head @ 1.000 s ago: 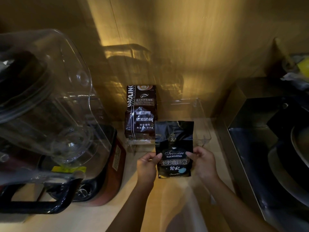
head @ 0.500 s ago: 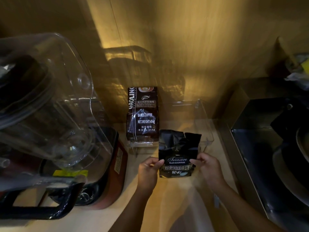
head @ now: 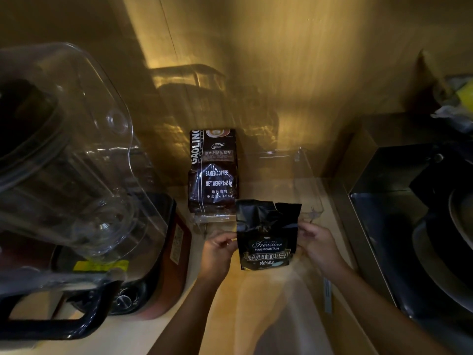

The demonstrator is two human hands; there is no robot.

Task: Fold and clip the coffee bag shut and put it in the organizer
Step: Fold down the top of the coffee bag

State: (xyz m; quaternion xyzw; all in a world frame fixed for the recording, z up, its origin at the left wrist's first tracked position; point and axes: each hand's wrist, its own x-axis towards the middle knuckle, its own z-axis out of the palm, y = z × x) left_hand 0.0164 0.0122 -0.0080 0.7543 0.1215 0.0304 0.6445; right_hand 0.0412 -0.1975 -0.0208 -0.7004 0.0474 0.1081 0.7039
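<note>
A small black "Treasure Blue Mountain" coffee bag (head: 266,234) stands upright on the wooden counter, its torn top crumpled and open. My left hand (head: 217,252) pinches its left edge and my right hand (head: 316,244) grips its right edge. Just behind the bag is a clear plastic organizer (head: 304,190) against the wall. In the organizer's left part stands a taller brown "Gaoling" coffee bag (head: 213,172). I see no clip on the black bag.
A large blender with a clear jug (head: 64,155) and dark red base (head: 163,265) fills the left side. A steel sink (head: 378,201) with dark cookware lies to the right. A thin grey stick-like object (head: 327,295) lies on the counter near the sink edge.
The bag's flat top has crumpled downward and the bag has been lowered toward the counter. Both hands slid slightly up its sides and keep hold.
</note>
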